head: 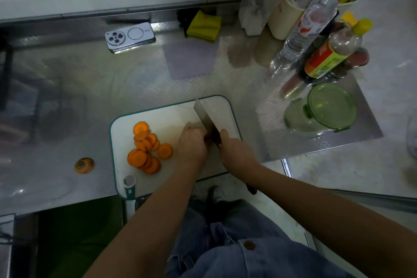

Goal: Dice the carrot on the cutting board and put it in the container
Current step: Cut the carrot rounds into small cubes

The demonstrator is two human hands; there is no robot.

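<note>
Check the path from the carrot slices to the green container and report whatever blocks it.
The left hand, the steel cleaver and the right hand lie between the orange carrot slices on the white cutting board and the round green-lidded glass container. Its lid appears to be on.

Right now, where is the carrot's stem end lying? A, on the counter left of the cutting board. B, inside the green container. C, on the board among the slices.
A: the stem end lies on the steel counter, off the left edge of the cutting board.
</note>
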